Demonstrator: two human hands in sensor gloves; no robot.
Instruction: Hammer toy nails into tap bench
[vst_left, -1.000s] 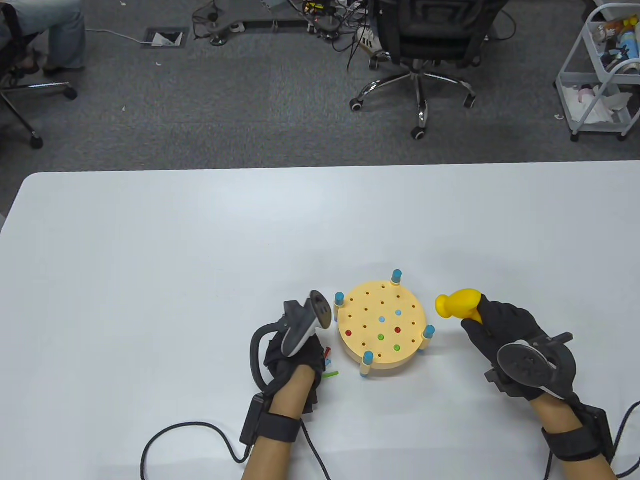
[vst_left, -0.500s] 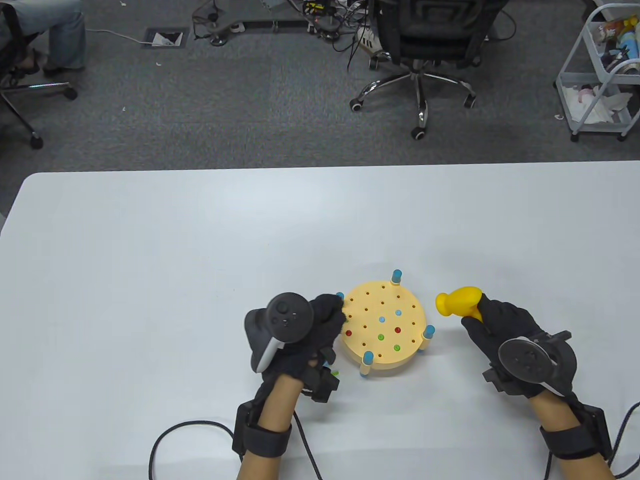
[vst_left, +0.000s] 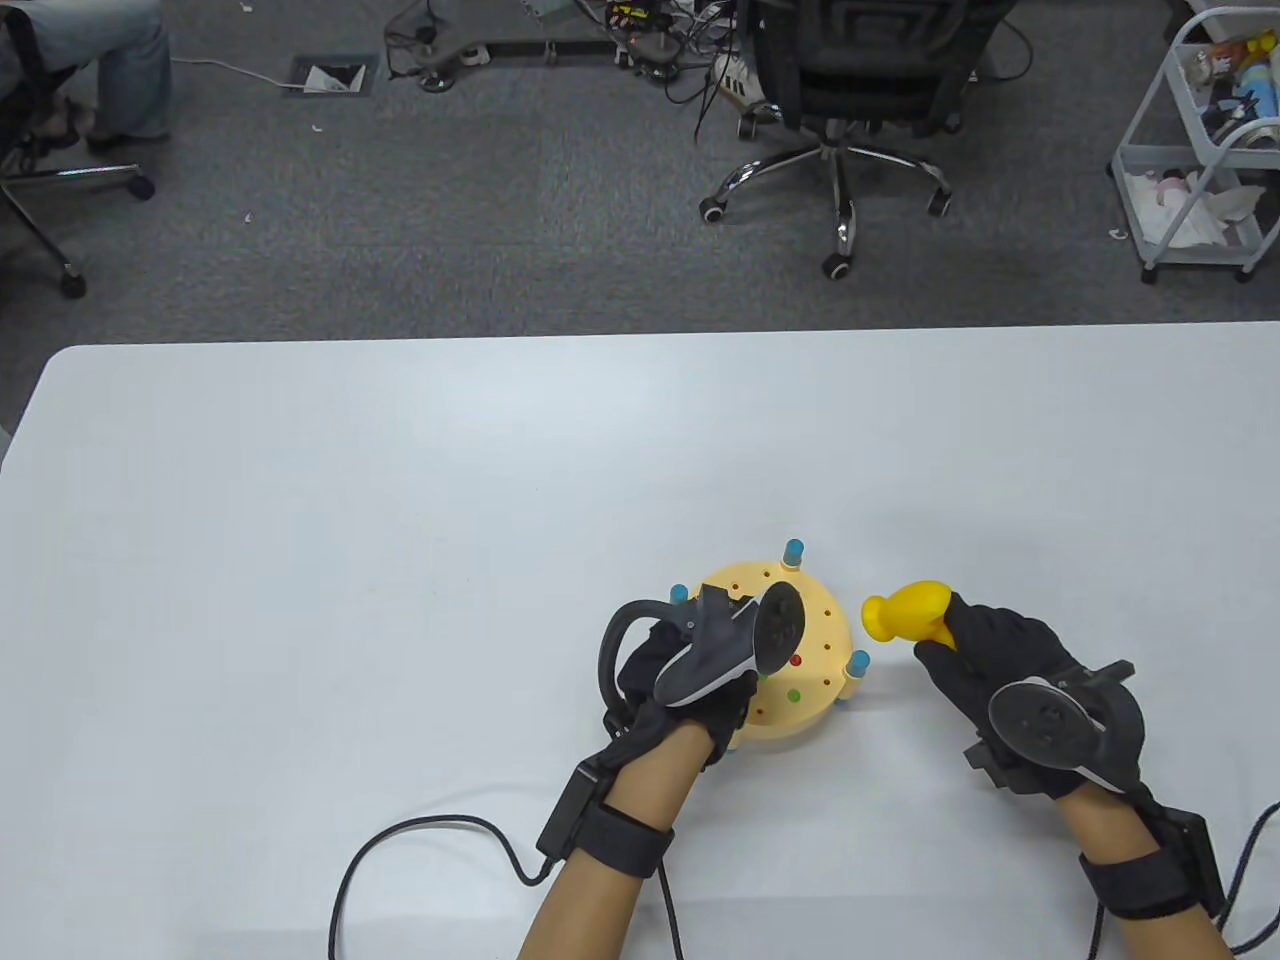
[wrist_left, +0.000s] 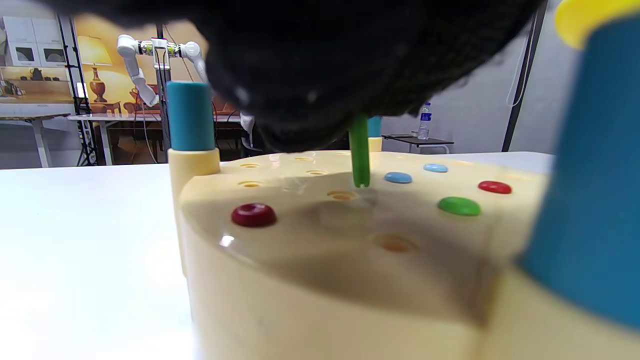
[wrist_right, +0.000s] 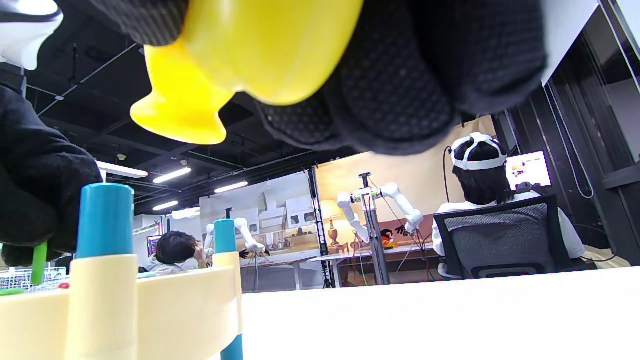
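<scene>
The round cream tap bench (vst_left: 815, 625) with blue corner posts sits near the table's front edge; it also shows in the left wrist view (wrist_left: 310, 260). Red, green and blue nail heads sit flush in its top. My left hand (vst_left: 690, 690) is over the bench's left half and pinches a green nail (wrist_left: 359, 155) upright, its tip at a hole. The same nail (wrist_right: 39, 262) shows in the right wrist view. My right hand (vst_left: 985, 650) grips the yellow toy hammer (vst_left: 905, 612) by its handle, just right of the bench, above the table.
The white table (vst_left: 400, 520) stretches to the left and back. Cables trail from both wrists at the table's front edge. An office chair (vst_left: 850, 90) and a white cart (vst_left: 1200, 150) stand on the floor beyond the table.
My left hand moved right from beside the bench to over its top, carrying the green nail and standing it on the bench. My right hand with the hammer shifted slightly left.
</scene>
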